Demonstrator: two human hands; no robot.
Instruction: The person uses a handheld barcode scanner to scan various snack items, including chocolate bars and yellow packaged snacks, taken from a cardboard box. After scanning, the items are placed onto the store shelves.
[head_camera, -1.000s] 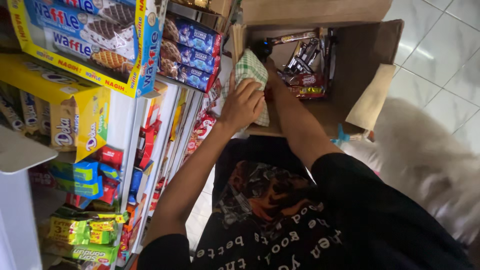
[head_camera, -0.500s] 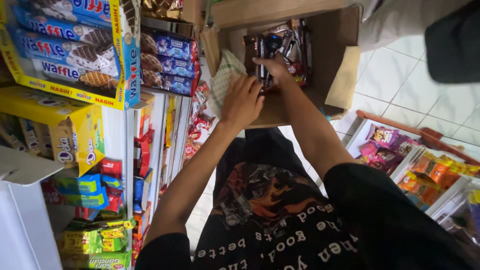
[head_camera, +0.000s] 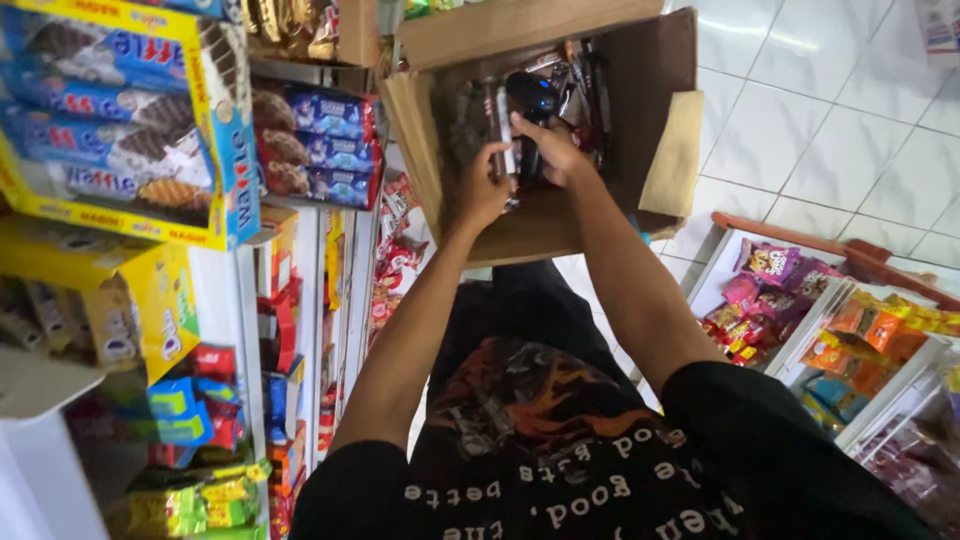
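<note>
Head view: a dark snack packet sits inside the open cardboard box at the far centre, grasped by both hands. Left hand clasps its near left edge; right hand grips it from the right. Shelves of wafer boxes stand left, a snack rack right.

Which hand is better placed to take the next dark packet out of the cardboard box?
Probably the right hand: it lies deeper in the cardboard box, on the dark packets. The left hand sits nearer the front and seems to grip a thin packet.
</note>
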